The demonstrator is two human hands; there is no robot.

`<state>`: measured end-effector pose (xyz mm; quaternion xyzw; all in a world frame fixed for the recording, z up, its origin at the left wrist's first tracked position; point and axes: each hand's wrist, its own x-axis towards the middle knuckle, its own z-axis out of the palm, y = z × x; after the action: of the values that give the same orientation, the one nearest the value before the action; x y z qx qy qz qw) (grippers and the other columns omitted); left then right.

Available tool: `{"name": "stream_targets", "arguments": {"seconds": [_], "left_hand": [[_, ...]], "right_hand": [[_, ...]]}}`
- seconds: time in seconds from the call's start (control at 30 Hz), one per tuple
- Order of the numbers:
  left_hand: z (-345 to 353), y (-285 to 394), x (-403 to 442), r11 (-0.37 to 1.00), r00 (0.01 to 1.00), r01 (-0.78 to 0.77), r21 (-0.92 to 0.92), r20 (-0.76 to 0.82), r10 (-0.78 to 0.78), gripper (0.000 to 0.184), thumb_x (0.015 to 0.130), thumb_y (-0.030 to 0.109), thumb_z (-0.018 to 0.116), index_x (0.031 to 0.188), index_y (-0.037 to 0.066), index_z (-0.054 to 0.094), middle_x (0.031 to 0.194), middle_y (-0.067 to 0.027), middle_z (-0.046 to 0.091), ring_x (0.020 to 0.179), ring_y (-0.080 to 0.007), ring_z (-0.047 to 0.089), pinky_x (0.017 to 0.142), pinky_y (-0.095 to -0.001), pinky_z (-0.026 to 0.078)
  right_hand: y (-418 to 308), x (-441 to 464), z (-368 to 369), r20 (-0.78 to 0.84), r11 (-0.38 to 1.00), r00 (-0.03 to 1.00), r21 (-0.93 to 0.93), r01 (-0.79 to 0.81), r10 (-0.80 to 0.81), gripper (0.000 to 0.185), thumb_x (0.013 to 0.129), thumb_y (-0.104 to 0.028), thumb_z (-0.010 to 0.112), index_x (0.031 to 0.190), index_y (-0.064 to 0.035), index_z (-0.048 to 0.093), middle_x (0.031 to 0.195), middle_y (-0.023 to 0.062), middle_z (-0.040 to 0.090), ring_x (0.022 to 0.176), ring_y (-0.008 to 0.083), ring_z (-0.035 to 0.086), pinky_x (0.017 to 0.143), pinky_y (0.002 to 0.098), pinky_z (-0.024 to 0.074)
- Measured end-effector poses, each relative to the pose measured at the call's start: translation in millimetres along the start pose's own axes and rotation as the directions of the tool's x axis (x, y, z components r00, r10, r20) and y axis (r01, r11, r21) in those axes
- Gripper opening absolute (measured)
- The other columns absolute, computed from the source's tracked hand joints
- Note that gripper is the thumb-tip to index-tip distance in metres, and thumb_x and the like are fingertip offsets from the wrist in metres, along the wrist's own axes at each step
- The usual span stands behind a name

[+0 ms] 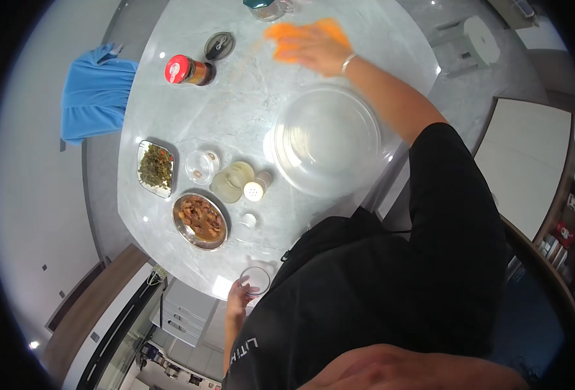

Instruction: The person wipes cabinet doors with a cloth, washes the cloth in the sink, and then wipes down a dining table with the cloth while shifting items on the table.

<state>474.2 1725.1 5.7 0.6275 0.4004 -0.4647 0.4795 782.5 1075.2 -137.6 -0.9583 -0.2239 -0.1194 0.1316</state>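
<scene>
My right hand presses down on an orange cloth on the grey marbled table, near its upper end. A large clear round tray or lid lies just below that hand. At the lower edge, my left hand has its fingers round a clear glass. Above the left hand sit a metal bowl of brown food in sauce and a small white-capped container. Nearby are a shaker with a white perforated top, a glass container and a clear glass dish.
A dish of chopped green food sits at the table's left. Further up are a red-lidded jar, a round lid with a black object and a green-topped glass vessel. Beyond the table are a blue-draped chair and a white stool.
</scene>
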Motion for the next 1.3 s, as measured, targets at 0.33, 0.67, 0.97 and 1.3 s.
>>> {"name": "stream_targets", "arguments": {"seconds": [0.33, 0.67, 0.97, 1.3], "left_hand": [[-7.4, 4.2, 5.7, 0.998, 0.997, -0.064, -0.025, 0.049, 0.065, 0.047, 0.089, 0.017, 0.060, 0.131, 0.001, 0.048, 0.092, -0.0136, 0.069, 0.082, -0.0225, 0.068, 0.074, -0.0354, 0.056], [13.0, 56.7, -17.8, 0.970, 0.947, -0.241, -0.037, 0.212, 0.243, 0.037, 0.093, 0.013, 0.063, 0.128, 0.005, 0.056, 0.110, -0.0052, 0.065, 0.097, -0.0149, 0.063, 0.086, -0.0328, 0.054], [151.5, 53.8, 42.0, 0.962, 0.906, -0.218, -0.163, 0.334, 0.262, 0.036, 0.096, 0.017, 0.061, 0.129, 0.008, 0.050, 0.111, -0.0090, 0.064, 0.095, -0.0200, 0.066, 0.084, -0.0339, 0.055], [183.3, 59.6, 76.3, 0.868, 0.847, -0.497, -0.002, 0.217, 0.485, 0.072, 0.093, 0.026, 0.063, 0.145, -0.003, 0.024, 0.130, -0.0211, 0.052, 0.118, -0.0324, 0.057, 0.095, -0.0429, 0.049]], "right_hand": [[49.7, -157.3, -35.4, -0.283, 0.605, 0.627, -0.172, -0.777, 0.726, 0.044, 0.100, -0.040, 0.042, 0.143, -0.0318, 0.047, 0.156, 0.0048, 0.034, 0.141, 0.0418, 0.027, 0.117, 0.0510, 0.0153], [-114.6, -185.7, -85.0, -0.018, 0.553, 0.567, 0.243, -0.797, 0.824, 0.034, 0.094, -0.031, 0.062, 0.116, -0.0054, 0.061, 0.109, 0.0106, 0.061, 0.099, 0.0259, 0.058, 0.090, 0.0391, 0.0453], [-153.2, -199.8, -69.8, 0.354, -0.066, 0.264, 0.698, -0.713, 0.897, 0.023, 0.094, -0.027, 0.063, 0.096, -0.0054, 0.056, 0.085, 0.0044, 0.062, 0.071, 0.0126, 0.061, 0.062, 0.0294, 0.0535], [-287.2, -241.5, -183.9, 0.063, 0.019, 0.202, 0.926, -0.378, 0.977, 0.020, 0.095, -0.021, 0.062, 0.085, -0.0075, 0.051, 0.083, 0.0034, 0.061, 0.073, 0.0105, 0.059, 0.064, 0.0269, 0.0520]]}}
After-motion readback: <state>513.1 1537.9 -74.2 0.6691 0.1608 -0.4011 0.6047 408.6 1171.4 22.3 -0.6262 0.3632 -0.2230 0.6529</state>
